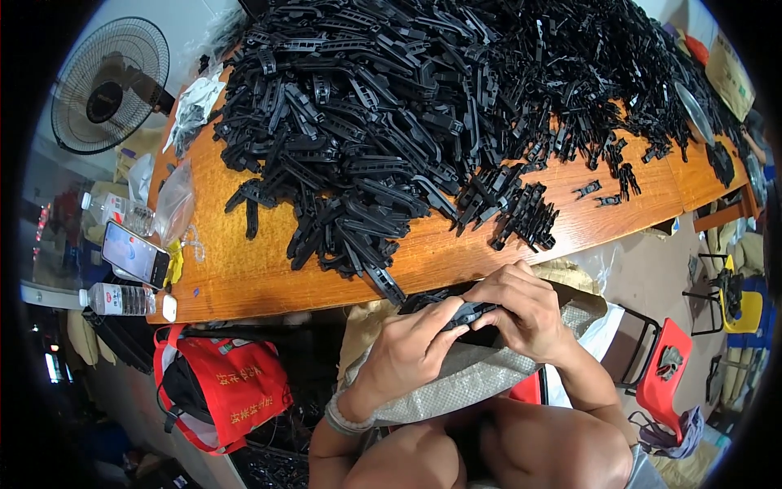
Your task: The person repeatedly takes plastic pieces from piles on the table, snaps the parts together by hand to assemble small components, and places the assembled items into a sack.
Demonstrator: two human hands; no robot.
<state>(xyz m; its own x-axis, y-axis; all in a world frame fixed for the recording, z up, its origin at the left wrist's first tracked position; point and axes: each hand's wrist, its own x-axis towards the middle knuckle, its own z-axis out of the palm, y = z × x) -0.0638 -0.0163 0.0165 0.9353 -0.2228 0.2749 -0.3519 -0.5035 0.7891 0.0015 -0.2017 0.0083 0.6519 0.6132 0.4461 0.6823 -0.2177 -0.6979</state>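
Between my two hands, just past the table's near edge, is a black plastic part. My left hand pinches its left end between thumb and fingers. My right hand closes on its right end, the fingers bent over the top and hiding much of it. Below both hands an open woven sack lies over my lap, with dark pieces partly visible inside its mouth. Beyond them, long black plastic parts lie heaped on the wooden table. Smaller black clips lie bunched at the heap's near right.
At the table's left stand a fan, a propped phone and water bottles. A red bag hangs below the left edge. To the right are a red chair with gloves on it and a yellow chair.
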